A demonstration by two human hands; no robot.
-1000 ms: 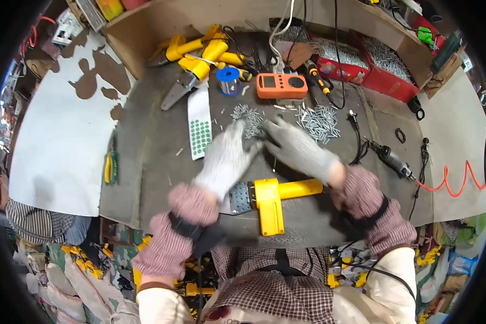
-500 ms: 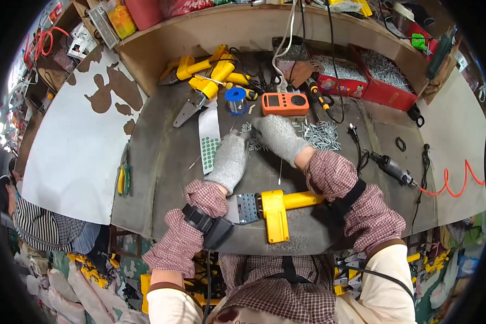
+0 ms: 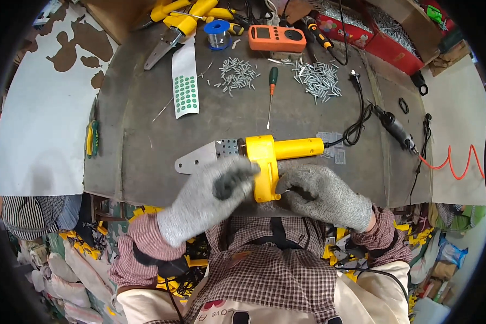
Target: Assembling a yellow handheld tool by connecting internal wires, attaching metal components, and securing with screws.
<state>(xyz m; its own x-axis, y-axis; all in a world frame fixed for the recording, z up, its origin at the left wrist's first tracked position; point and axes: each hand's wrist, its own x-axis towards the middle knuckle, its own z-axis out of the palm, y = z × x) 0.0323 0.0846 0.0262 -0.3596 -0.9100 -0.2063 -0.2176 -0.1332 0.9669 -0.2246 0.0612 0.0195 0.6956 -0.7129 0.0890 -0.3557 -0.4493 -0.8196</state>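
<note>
A yellow pipe welder [image 3: 263, 162] lies across the bench before me, its grey pointed metal plate to the left and its handle to the right. My left hand [image 3: 210, 189], in a grey glove with a dark palm, is curled beside the yellow housing; what its fingers hold, if anything, is hidden. On the other side of the housing, my gloved right hand [image 3: 326, 194] has its fingertips pinched together near the lower corner; anything between them is too small to name. Beyond the tool lies a screwdriver [image 3: 271, 94] with a green and orange handle, between two piles of screws [image 3: 237, 74].
An orange meter [image 3: 275, 39], a blue solder spool [image 3: 217, 35] and a sheet of green stickers [image 3: 186, 81] lie farther back. At right is a power screwdriver [image 3: 395, 129] on a red coiled hose. Pliers [image 3: 92, 137] lie left; red screw boxes [image 3: 389, 46] stand at the back.
Both hands have drawn back from the screws toward me, to either side of the yellow housing. The screwdriver and piles are now uncovered. The whole view has shifted.
</note>
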